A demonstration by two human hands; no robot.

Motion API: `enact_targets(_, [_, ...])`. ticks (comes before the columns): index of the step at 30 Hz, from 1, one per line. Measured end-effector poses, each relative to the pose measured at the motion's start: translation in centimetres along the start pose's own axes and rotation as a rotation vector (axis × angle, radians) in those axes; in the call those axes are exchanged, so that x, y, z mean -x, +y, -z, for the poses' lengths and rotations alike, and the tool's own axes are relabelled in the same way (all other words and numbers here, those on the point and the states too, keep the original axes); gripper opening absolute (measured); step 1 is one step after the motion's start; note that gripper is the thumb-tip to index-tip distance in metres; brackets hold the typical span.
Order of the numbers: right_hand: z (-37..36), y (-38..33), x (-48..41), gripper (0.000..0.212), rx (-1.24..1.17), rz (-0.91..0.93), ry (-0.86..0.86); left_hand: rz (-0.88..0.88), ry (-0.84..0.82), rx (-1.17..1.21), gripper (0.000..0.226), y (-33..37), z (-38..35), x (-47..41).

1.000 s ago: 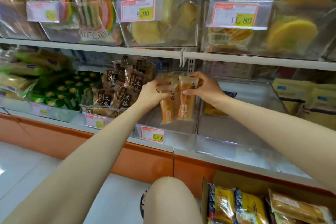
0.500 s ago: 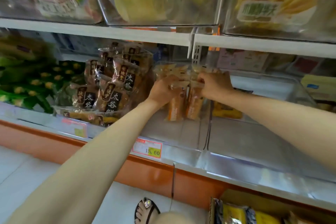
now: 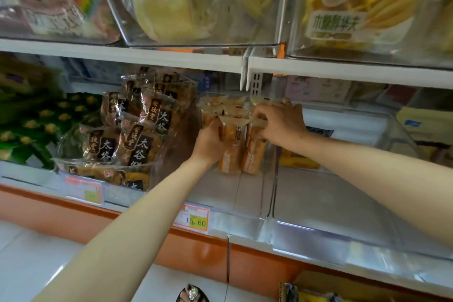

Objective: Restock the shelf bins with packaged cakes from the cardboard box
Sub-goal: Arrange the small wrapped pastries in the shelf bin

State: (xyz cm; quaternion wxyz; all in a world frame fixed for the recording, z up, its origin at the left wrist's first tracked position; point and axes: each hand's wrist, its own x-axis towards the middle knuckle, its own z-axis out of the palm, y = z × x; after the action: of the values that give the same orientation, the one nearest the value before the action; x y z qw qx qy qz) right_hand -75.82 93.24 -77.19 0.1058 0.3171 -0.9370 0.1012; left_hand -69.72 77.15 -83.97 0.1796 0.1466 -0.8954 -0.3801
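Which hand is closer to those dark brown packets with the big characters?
Left. The left hand grips the orange cake packs right beside the dark brown packets; the right hand pinches the packs' tops farther right, on the far side of them.

**Clear plastic, shiny film, matt shelving**

The clear plastic shelf bin (image 3: 235,216) has glossy, see-through walls that catch white glare. The orange cake packets (image 3: 252,154) wear slick transparent film, crinkled at the seals. The brown black-labelled packets (image 3: 137,135) shine likewise. The white shelf board (image 3: 147,55) looks like smooth, matt painted metal. The paper price label (image 3: 193,218) is dull. The brown cardboard box (image 3: 355,284) is matt. The white floor tiles (image 3: 36,252) gleam.
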Motion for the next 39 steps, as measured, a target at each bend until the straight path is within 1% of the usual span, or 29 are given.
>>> enact_targets(5, [-0.3,-0.1,0.0,0.042,0.003,-0.027,-0.009,-0.074,-0.021,-0.016,0.047,-0.1,0.0,-0.2])
enact_targets(8, [0.0,0.1,0.4,0.045,-0.034,-0.027,0.009,-0.092,-0.015,0.006,0.041,-0.1,0.1,-0.1])
enact_targets(12, [0.6,0.4,1.5,0.049,-0.093,-0.011,0.022,-0.059,0.025,-0.001,0.040,0.1,0.0,0.1])
enact_targets(19, [2.2,1.0,4.1,0.050,-0.142,0.030,0.027,0.050,-0.056,-0.059,0.069,1.3,0.9,1.1])
enact_targets(21, [2.6,1.0,4.9,0.050,-0.136,0.028,0.016,0.057,-0.064,-0.102,0.081,0.1,0.9,0.6])
enact_targets(22, [2.8,1.0,5.4,0.050,-0.135,0.030,0.006,0.060,-0.073,-0.125,0.084,-1.5,0.5,-0.3])
enact_targets(24, [3.3,0.9,6.6,0.050,-0.141,0.044,-0.017,0.070,-0.074,-0.149,0.077,-3.7,0.2,-1.1])
enact_targets(25, [3.6,1.0,7.3,0.050,-0.146,0.057,-0.021,0.071,-0.073,-0.156,0.073,-2.6,1.0,0.0])
enact_targets(27, [4.4,1.2,8.8,0.051,-0.163,0.088,-0.014,0.021,-0.061,-0.148,0.069,2.4,3.6,4.3])
enact_targets(30, [5.5,1.9,11.7,0.054,-0.182,0.129,0.012,-0.031,-0.051,-0.144,0.051,5.8,4.8,8.2])
enact_targets(32, [6.1,2.7,13.9,0.055,-0.195,0.143,0.020,-0.089,-0.054,-0.134,0.051,7.8,4.9,10.5])
enact_targets(37, [6.8,5.6,20.6,0.053,-0.257,0.143,0.014,-0.255,-0.218,-0.078,0.052,12.8,2.2,16.9])
enact_targets(39, [7.1,7.2,23.2,0.053,-0.279,0.121,-0.011,-0.292,-0.283,-0.070,0.051,14.6,0.4,18.9])
